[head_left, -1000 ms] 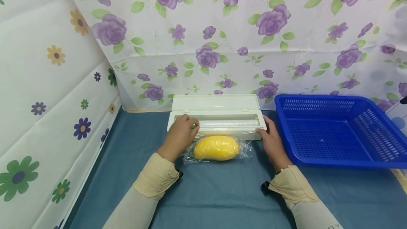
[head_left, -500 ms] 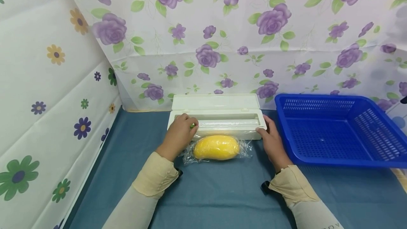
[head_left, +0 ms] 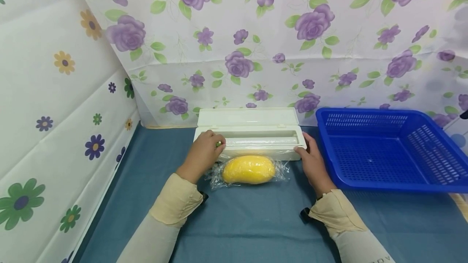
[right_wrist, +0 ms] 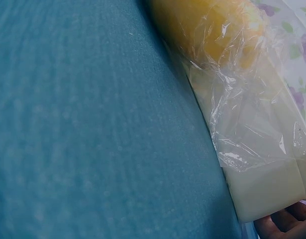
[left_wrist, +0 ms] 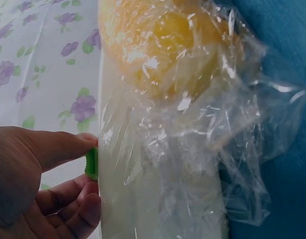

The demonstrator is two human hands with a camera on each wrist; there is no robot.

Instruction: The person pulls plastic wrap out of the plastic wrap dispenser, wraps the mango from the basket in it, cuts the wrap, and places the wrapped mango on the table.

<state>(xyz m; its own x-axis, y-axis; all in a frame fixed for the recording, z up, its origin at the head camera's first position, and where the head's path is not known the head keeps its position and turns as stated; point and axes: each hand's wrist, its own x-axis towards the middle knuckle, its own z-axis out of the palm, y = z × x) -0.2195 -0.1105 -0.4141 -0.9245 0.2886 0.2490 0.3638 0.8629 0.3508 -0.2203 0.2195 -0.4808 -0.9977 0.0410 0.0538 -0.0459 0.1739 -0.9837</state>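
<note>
A long white cling film dispenser box (head_left: 296, 156) lies on the table with its lid (head_left: 248, 117) raised at the back. Inside it sits a roll of clear film (head_left: 263, 141). My left hand (head_left: 202, 153) pinches a small green slide cutter (left_wrist: 92, 163) between thumb and finger at the box's front edge, toward the left end. At the right end, my right hand (head_left: 313, 163) grips the box, thumb on the front corner and fingers round the side. Against the box front rests a yellow oblong fruit (head_left: 249, 169) wrapped in crumpled cling film (left_wrist: 192, 144), which stretches up over the front edge.
A blue plastic basket (head_left: 369, 186) with perforated sides stands to the right of the box. Blue-green cloth (head_left: 252, 222) covers the table. A floral curtain (head_left: 234, 35) hangs right behind, and another flowered sheet (head_left: 66, 104) closes off the left side.
My left hand has slid a little to the left along the box's front edge with the green slide cutter. My right hand, the box and the fruit stay where they were.
</note>
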